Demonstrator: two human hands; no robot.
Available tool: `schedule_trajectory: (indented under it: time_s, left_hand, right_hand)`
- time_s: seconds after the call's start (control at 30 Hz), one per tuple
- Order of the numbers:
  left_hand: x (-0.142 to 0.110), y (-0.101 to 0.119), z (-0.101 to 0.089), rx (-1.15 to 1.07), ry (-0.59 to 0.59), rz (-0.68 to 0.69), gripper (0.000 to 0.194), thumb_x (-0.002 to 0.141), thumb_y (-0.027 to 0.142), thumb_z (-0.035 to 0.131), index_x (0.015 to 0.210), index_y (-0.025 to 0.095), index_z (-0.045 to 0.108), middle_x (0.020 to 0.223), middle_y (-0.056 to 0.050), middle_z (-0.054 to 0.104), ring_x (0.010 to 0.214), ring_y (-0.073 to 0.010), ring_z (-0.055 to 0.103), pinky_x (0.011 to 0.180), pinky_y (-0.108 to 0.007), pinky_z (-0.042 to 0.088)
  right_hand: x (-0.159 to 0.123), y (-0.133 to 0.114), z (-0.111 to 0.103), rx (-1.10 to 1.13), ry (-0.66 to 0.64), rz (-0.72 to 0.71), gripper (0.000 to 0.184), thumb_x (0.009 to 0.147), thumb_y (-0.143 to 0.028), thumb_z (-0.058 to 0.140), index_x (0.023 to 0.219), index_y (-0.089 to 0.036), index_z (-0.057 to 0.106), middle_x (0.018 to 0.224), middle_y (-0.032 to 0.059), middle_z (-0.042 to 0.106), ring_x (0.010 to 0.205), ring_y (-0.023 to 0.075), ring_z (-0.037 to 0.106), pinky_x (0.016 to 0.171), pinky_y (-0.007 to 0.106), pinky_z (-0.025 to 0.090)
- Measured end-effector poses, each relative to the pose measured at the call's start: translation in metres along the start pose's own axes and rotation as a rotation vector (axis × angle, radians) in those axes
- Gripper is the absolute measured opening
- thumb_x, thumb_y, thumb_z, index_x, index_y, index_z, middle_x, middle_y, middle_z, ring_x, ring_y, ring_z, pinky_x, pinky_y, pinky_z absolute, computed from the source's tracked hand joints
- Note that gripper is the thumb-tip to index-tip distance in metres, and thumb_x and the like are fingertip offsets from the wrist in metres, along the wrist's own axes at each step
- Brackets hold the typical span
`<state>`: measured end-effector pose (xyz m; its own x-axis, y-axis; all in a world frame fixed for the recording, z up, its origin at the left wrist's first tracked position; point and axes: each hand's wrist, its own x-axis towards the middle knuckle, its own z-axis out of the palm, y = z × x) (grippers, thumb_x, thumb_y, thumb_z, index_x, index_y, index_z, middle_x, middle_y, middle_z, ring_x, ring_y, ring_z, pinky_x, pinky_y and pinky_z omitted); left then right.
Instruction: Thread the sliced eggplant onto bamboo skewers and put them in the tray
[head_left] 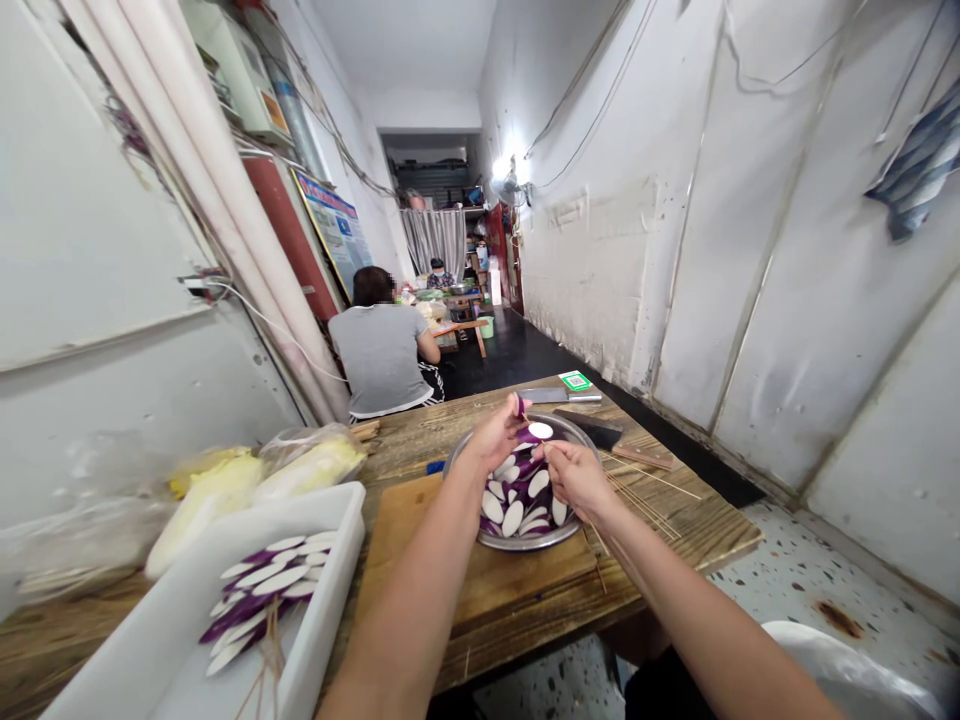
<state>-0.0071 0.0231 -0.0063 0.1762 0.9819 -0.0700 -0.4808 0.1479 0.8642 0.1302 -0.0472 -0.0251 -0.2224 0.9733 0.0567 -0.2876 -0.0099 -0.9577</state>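
Above a metal bowl [517, 543] filled with purple-skinned eggplant slices [513, 518], both hands work close together. My left hand [499, 437] is closed on an eggplant slice [540, 431], whose white cut face shows. Beside that slice my right hand [576, 478] pinches a thin wooden skewer, mostly hidden by the fingers. The bowl rests partly on a wooden cutting board [405, 560]. To the left, a white plastic tray [346, 520] contains skewered eggplant slices [277, 580], their sticks bunched toward me.
Loose skewers [652, 510] lie right of the bowl on the wooden table [720, 530]. Behind it are a knife [555, 396] and a cleaver [592, 430]. Bagged yellowish-white food [307, 465] sits behind the tray. One person [382, 350] sits ahead; another is farther back.
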Motion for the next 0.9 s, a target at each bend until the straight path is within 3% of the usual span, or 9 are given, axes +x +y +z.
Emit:
schedule_trajectory:
  time_s: [0.17,0.27,0.4,0.63,0.8,0.9]
  left_hand:
    - [0.004,-0.003,-0.004,0.032,0.14,0.031,0.03,0.062,0.027,0.075,0.086,0.012,0.065,0.068,-0.002,0.061,0.049,-0.0059,0.051,0.052,-0.018,0.044]
    - [0.004,-0.002,-0.005,-0.051,0.189,-0.02,0.023,0.07,0.026,0.069,0.087,0.011,0.064,0.069,-0.004,0.062,0.055,-0.0096,0.057,0.056,-0.021,0.048]
    - [0.003,0.0,-0.003,-0.179,0.162,-0.154,0.012,0.077,0.016,0.061,0.088,0.011,0.062,0.077,-0.007,0.065,0.07,-0.0163,0.064,0.068,-0.03,0.053]
    - [0.004,0.0,-0.002,-0.168,0.329,-0.127,0.01,0.074,0.006,0.062,0.083,0.008,0.06,0.071,-0.006,0.065,0.06,-0.0148,0.065,0.06,-0.023,0.054]
    - [0.006,-0.003,-0.002,-0.149,0.323,-0.144,0.008,0.075,0.006,0.06,0.082,0.009,0.061,0.071,-0.007,0.066,0.063,-0.0157,0.065,0.063,-0.026,0.054]
    - [0.005,-0.005,0.0,-0.105,0.255,-0.199,0.006,0.074,0.008,0.062,0.08,0.01,0.062,0.071,-0.007,0.066,0.064,-0.0146,0.064,0.064,-0.026,0.054]
  right_hand:
    - [0.006,0.012,-0.001,-0.261,0.093,-0.162,0.024,0.074,-0.038,0.047,0.072,-0.016,0.057,0.037,-0.0104,0.027,0.031,0.0041,0.018,0.034,0.019,0.016]
    - [0.011,0.019,-0.004,-0.422,0.112,-0.242,0.026,0.077,-0.035,0.044,0.072,-0.016,0.06,0.039,-0.0076,0.034,0.034,0.0064,0.026,0.038,0.02,0.022]
    - [0.015,0.023,-0.008,-0.568,0.123,-0.319,0.027,0.078,-0.03,0.041,0.071,-0.016,0.063,0.048,-0.0026,0.048,0.043,0.0099,0.041,0.044,0.021,0.03]
    - [0.017,0.024,-0.009,-0.749,0.147,-0.371,0.028,0.077,-0.023,0.04,0.068,-0.017,0.065,0.062,0.0019,0.062,0.061,0.0139,0.054,0.056,0.022,0.039]
    - [0.017,0.022,-0.009,-0.781,0.16,-0.361,0.028,0.077,-0.022,0.04,0.069,-0.016,0.066,0.065,0.0026,0.064,0.061,0.0141,0.055,0.057,0.022,0.039]
    - [0.017,0.021,-0.008,-0.774,0.173,-0.345,0.028,0.076,-0.023,0.039,0.069,-0.016,0.066,0.062,0.0022,0.062,0.057,0.0134,0.053,0.054,0.022,0.037]
